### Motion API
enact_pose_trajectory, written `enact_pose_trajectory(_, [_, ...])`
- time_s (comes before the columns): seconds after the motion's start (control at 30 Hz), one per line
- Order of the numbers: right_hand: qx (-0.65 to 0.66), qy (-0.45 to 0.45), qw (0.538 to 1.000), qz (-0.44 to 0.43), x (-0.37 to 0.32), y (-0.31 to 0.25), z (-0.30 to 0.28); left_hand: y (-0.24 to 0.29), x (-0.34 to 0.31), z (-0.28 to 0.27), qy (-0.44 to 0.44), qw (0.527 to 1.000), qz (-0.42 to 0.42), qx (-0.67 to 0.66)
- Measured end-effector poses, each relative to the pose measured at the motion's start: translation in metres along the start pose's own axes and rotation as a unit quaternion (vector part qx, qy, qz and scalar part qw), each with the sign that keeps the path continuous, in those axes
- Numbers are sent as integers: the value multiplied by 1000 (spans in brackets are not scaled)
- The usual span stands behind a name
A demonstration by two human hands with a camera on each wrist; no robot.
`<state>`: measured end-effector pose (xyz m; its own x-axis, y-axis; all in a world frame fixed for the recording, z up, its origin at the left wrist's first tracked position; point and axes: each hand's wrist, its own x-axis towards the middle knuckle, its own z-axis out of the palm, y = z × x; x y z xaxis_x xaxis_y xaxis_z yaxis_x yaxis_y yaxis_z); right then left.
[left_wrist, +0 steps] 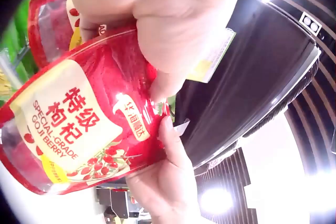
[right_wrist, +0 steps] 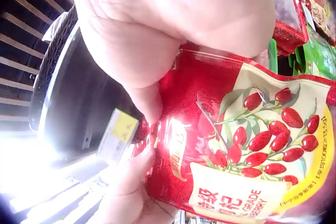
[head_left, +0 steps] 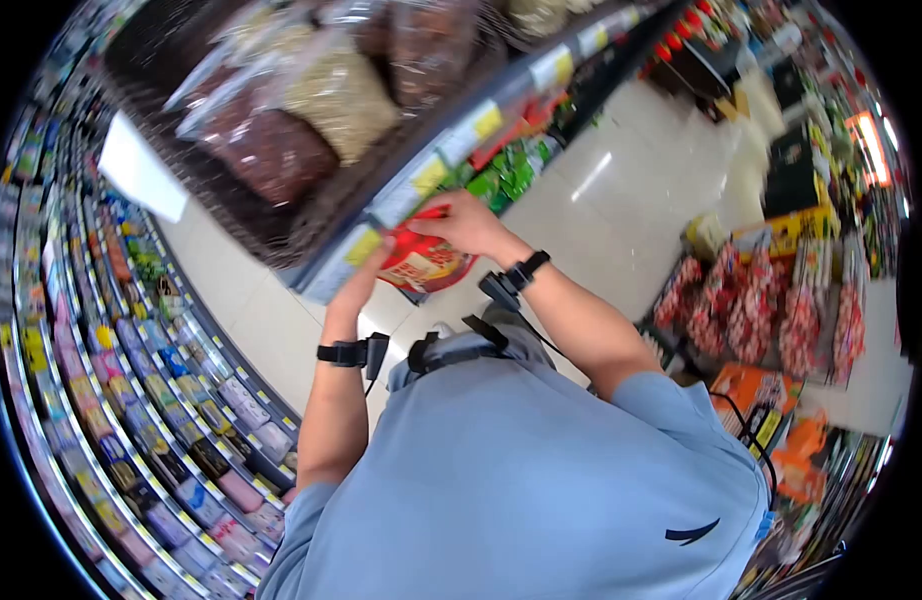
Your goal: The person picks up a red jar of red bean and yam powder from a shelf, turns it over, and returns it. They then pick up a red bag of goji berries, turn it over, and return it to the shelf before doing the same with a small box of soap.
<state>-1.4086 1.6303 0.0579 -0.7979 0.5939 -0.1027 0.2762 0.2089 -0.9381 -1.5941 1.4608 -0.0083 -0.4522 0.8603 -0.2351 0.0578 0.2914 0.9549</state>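
Both hands pinch a red pouch of goji berries (head_left: 428, 266) by its top end, just below the shelf edge. The left hand (head_left: 355, 288) grips one side, and the right hand (head_left: 466, 226) holds the other. In the left wrist view the pouch (left_wrist: 92, 113) shows its cream label facing out, the left hand (left_wrist: 163, 19) over one edge and the right hand (left_wrist: 163, 187) at the opposite edge. Printed red berries cover the front of the pouch (right_wrist: 257, 134) in the right wrist view. There both thumbs sit close together at its top.
Above the hands, a dark woven basket (head_left: 221, 215) holds several clear bags of dry goods (head_left: 341, 100). Price tags (head_left: 426, 178) line its shelf edge. Green packets (head_left: 511, 172) hang beyond the right hand. Packed shelves (head_left: 171, 400) stand at left, red net bags (head_left: 751, 310) at right.
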Motion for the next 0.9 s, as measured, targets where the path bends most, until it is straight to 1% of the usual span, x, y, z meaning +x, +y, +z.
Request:
enact_pose_trajectory(0.03, [10, 7, 1000, -19, 2, 10, 4, 28, -12, 4, 24, 999, -17, 20])
enact_pose_trajectory(0.07, [19, 19, 999, -33, -1, 10, 5, 29, -15, 9, 57, 998, -7, 16])
enact_pose_trajectory(0.1, [29, 28, 998, -49, -4, 7, 6, 26, -16, 10, 90, 995, 28, 18])
enact_pose_trajectory(0.13, [40, 36, 997, -47, -4, 11, 9, 24, -17, 9, 108, 993, 36, 32])
enact_pose_trajectory(0.17, [60, 47, 995, -67, -3, 14, 14, 22, -18, 7, 129, 990, 43, 47])
enact_pose_trajectory(0.2, [81, 56, 991, -87, -3, 18, 19, 24, -20, 6, 126, 989, 39, 62])
enact_pose_trajectory(0.23, [98, 60, 990, -84, -3, 14, 21, 28, -24, 4, 138, 986, 73, 58])
enact_pose_trajectory(0.27, [82, 50, 991, -94, -3, 11, 20, 32, -28, 2, 148, 982, 106, 53])
enact_pose_trajectory(0.3, [65, 40, 992, -103, -4, 7, 18, 38, -33, 2, 144, 982, 98, 67])
enact_pose_trajectory(0.37, [81, 40, 992, -93, -1, 12, 23, 48, -37, 3, 178, 979, 84, 48])
enact_pose_trajectory(0.43, [81, 60, 984, -150, 5, 18, 30, 48, -35, 0, 185, 977, 75, 71])
enact_pose_trajectory(0.5, [116, 61, 981, -144, 6, 20, 32, 49, -35, -2, 198, 974, 85, 68])
enact_pose_trajectory(0.57, [117, 55, 982, -138, 7, 20, 29, 38, -32, -8, 193, 975, 83, 74])
enact_pose_trajectory(0.63, [117, 50, 981, -146, 13, 25, 32, 27, -27, -13, 177, 982, 64, -6])
enact_pose_trajectory(0.67, [109, 45, 981, -156, 18, 27, 33, 21, -25, -14, 179, 982, 64, -2])
enact_pose_trajectory(0.73, [99, 36, 982, -159, 31, 32, 36, 18, -25, -15, 135, 983, 42, -114])
enact_pose_trajectory(0.77, [84, 29, 983, -160, 36, 35, 39, 17, -24, -19, 138, 984, 39, -110])
enact_pose_trajectory(0.83, [108, 32, 979, -171, 46, 33, 39, 24, -19, -21, 163, 975, 19, -151])
enact_pose_trajectory(0.87, [124, 22, 978, -166, 54, 33, 41, 28, -17, -21, 196, 971, 13, -139])
enact_pose_trajectory(0.9, [137, 12, 977, -163, 59, 29, 41, 29, -16, -23, 200, 970, 13, -138])
